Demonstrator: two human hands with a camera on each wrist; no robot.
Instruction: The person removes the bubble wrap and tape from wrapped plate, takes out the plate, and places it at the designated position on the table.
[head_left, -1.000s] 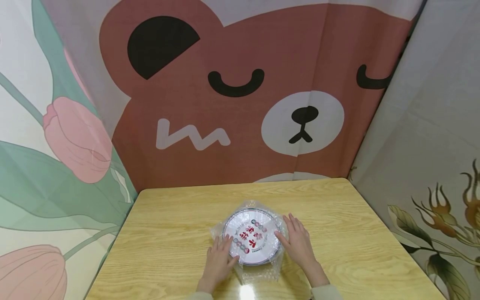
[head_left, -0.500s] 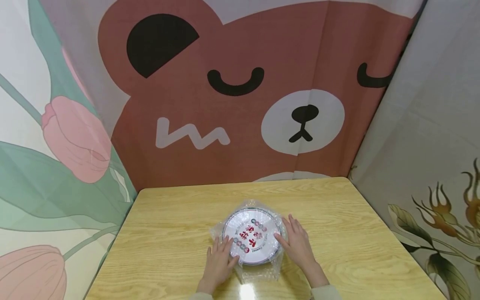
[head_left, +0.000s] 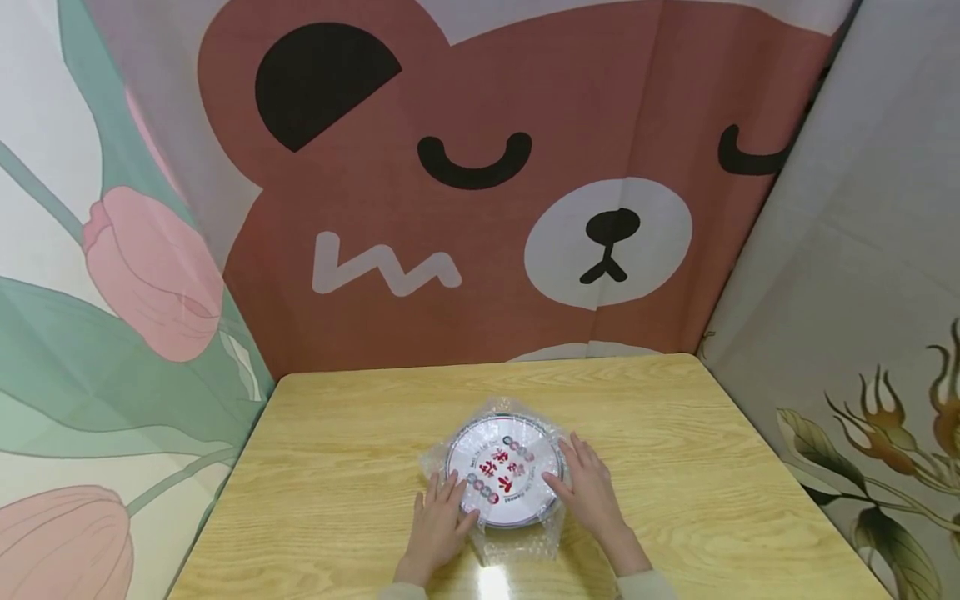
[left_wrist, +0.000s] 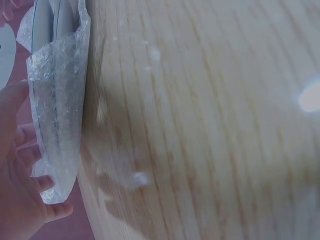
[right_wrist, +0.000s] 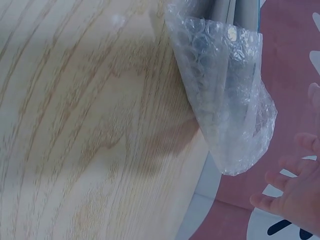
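White plates [head_left: 517, 492] with red characters and small printed motifs lie face up on the table, stacked inside clear bubble wrap [head_left: 517, 547]. In the left wrist view, two plate rims [left_wrist: 42, 25] stick out of the wrap's open side. My left hand [head_left: 437, 521] rests at the bundle's left edge, fingers spread and fairly straight. Over on the right edge is my right hand [head_left: 592, 492], its thumb above the plate and its fingers extended along the wrap. The right wrist view shows that hand's fingers [right_wrist: 290, 175] loosely spread beside the wrap.
The wooden table [head_left: 337, 467] extends around the bundle. A curtain with a bear print [head_left: 480, 233] hangs behind its far edge. Flower-printed cloths [head_left: 157, 283] stand along the left and right sides. A bright reflection shows near the front.
My right hand has shifted slightly left, bringing its thumb a bit further over the plate. The left hand and the bundle stay nearly in place.
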